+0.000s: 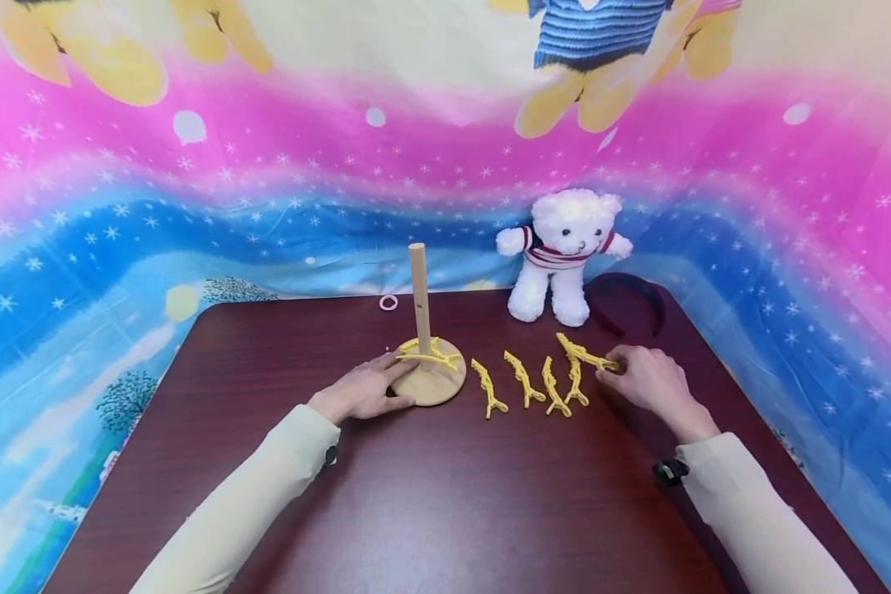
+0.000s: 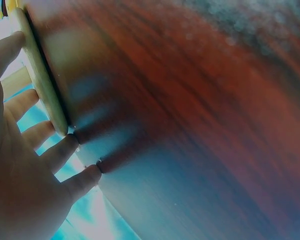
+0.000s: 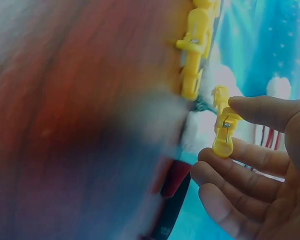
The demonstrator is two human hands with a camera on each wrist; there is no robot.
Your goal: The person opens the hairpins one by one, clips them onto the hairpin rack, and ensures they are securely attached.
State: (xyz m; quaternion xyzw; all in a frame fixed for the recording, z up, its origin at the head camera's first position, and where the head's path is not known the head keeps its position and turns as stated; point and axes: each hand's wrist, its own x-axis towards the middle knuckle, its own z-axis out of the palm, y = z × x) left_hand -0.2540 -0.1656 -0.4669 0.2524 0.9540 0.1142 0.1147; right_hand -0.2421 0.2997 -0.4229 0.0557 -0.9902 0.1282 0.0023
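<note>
A yellow alligator-style hair clip [image 3: 223,132] is pinched by my right hand [image 1: 652,384], its thumb on one side and fingers on the other. Several matching hair clips [image 1: 523,379] lie in a loose row on the table to the left of that hand; the held clip overlaps the rightmost one in the head view. My left hand [image 1: 364,390] is spread against the left side of a round wooden base [image 1: 438,392], thumb at its front rim. From this base rises an upright wooden post [image 1: 420,289], with yellow clips [image 1: 445,360] around its foot.
Behind the clips a white teddy bear [image 1: 557,256] in a striped top stands at the dark table's [image 1: 445,495] back edge. A dark red headband [image 1: 664,309] lies right of it. Behind the post is a small pink ring [image 1: 388,303]. A printed cloth [image 1: 341,206] hangs around the table.
</note>
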